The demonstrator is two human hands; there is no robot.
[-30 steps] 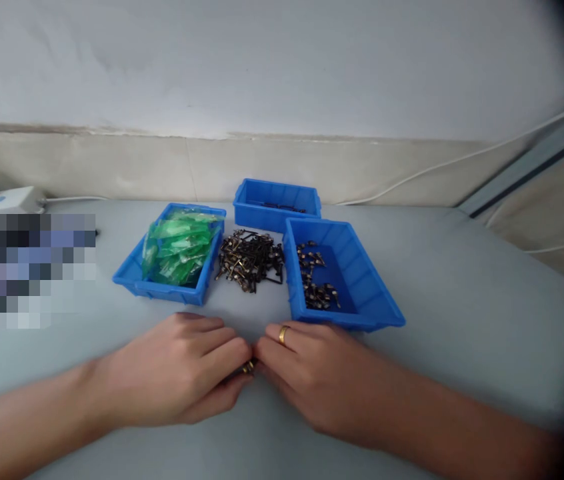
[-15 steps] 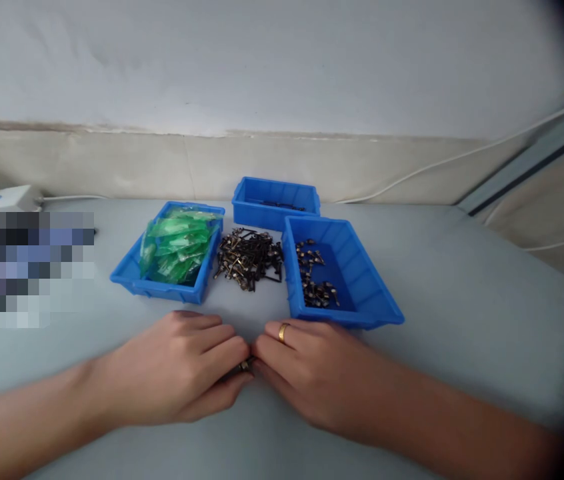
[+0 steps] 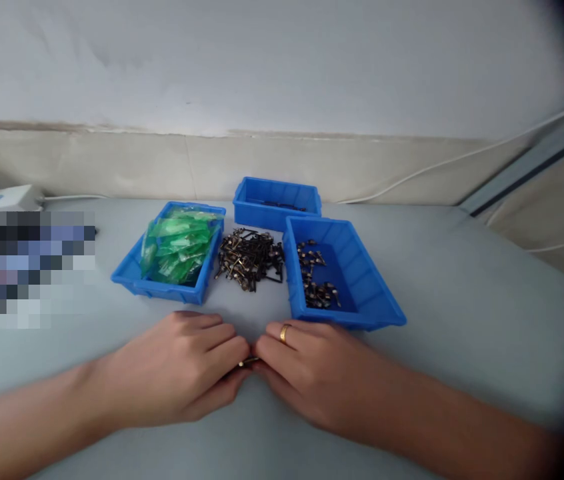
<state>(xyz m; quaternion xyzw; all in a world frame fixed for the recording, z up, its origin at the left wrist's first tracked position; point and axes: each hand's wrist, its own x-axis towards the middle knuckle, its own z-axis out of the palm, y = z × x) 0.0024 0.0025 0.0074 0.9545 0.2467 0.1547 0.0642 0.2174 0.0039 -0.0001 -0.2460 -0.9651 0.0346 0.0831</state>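
My left hand and my right hand meet fingertip to fingertip above the grey table. Both are closed, pinching a small bolt between them; only a short brassy stretch of it shows at the left fingertips, the rest hidden by fingers. A gold ring is on a finger of my right hand. Just beyond the hands lies a loose pile of dark and brassy bolts. Close behind my right hand stands a blue bin with small metal pieces gathered along its left side.
On the left, another blue bin holds green plastic packets. A third blue bin with a few dark pieces stands at the back near the wall. A white box and a blurred-out patch are at far left.
The bolt at my fingertips has turned slightly, so a brassy shaft shows more clearly. Both hands stay nearly in place and remain closed.
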